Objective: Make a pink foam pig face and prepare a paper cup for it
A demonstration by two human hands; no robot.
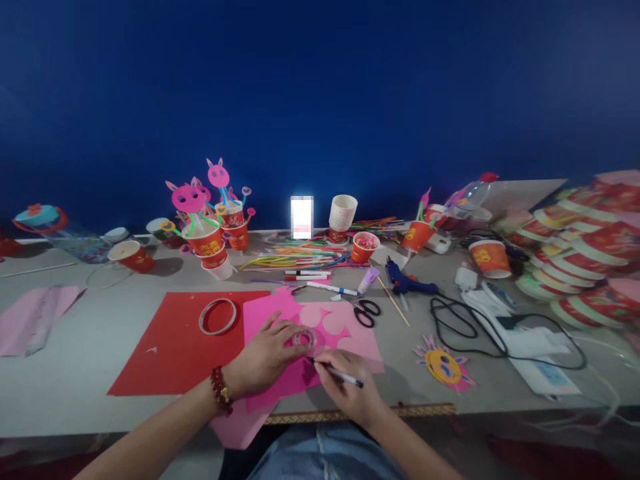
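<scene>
My left hand (265,357) lies over a bright pink sheet (257,317), its fingers on a small clear tape roll (303,339) that they press against the paper. A black-and-white marker (343,375) is gripped in my right hand (350,387), its tip at the lower right edge of the roll. Under and beside the bright sheet is a light pink sheet (367,340) with rounded cutouts. A red sheet (165,347) lies to the left, and on it rests a larger tape ring (218,316).
Black scissors (367,313), a blue glue gun (410,280) with a looping black cord and a sun-shaped cutout (443,367) lie to the right. Pipe cleaners (290,257) and decorated cups (205,240) stand behind. Stacked bowls (590,247) fill the far right.
</scene>
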